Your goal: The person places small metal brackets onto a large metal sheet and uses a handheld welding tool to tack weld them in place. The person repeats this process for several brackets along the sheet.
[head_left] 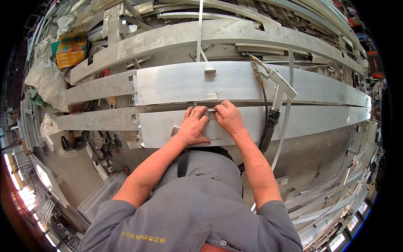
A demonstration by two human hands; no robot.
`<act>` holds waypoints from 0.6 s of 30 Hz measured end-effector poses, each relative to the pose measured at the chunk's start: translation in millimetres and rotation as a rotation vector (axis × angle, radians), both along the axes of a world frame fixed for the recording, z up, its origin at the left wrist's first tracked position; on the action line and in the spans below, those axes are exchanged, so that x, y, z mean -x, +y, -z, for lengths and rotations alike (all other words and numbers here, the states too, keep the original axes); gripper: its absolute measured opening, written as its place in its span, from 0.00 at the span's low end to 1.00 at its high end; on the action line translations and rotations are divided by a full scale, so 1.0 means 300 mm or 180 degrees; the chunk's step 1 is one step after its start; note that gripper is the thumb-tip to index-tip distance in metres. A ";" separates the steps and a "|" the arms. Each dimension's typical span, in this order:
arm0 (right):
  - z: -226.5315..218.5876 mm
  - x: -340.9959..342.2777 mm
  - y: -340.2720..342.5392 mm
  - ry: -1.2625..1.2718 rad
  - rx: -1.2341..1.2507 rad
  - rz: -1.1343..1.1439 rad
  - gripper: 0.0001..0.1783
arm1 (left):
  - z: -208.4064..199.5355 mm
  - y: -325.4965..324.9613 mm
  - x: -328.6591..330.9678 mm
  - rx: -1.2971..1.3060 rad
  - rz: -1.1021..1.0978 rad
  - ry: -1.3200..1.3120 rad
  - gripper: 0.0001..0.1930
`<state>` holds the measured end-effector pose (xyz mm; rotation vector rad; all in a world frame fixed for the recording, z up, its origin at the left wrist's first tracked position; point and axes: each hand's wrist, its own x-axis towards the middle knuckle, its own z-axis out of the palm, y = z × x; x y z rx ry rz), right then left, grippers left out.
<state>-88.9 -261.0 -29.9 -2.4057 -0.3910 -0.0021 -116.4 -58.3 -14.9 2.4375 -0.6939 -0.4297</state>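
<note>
Two pale metal panels lie side by side across the bench, a near panel (256,122) and a far panel (176,86). At the near panel's far edge, the fingers of my right hand (229,118) are closed on the end of a small metal bracket (211,110), mostly hidden by my fingers. My left hand (194,127) rests on the same panel, thumb spread, bent fingertips by the bracket's left end. Beside it lies another small bracket (174,131). A rectangle is marked on the panel between my hands. On the far panel stands a small rectangular metal bracket (210,73).
A welding torch (275,90) with a black cable lies across both panels on the right. Beyond run a long grey beam (168,38) and piled metal strips. A yellow-orange box (72,50) and white plastic bags (47,82) are at the left.
</note>
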 end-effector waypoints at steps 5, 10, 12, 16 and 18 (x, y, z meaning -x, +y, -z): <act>0.010 -0.006 -0.005 0.0056 -0.0060 -0.0025 0.05 | 0.001 0.000 -0.001 0.0010 -0.0010 0.0001 0.40; 0.008 -0.005 -0.007 0.0097 -0.0054 0.0010 0.06 | -0.002 0.001 -0.004 0.0041 -0.0014 0.0024 0.40; 0.003 -0.006 -0.006 0.0108 -0.0065 0.0028 0.06 | -0.005 0.000 -0.002 0.0034 -0.0022 0.0022 0.40; 0.011 -0.005 -0.014 0.0065 -0.0069 -0.0090 0.07 | -0.001 0.000 -0.004 0.0035 -0.0011 0.0049 0.40; 0.012 -0.007 -0.016 0.0050 -0.0059 -0.0127 0.08 | 0.003 0.001 -0.003 0.0045 -0.0023 0.0001 0.40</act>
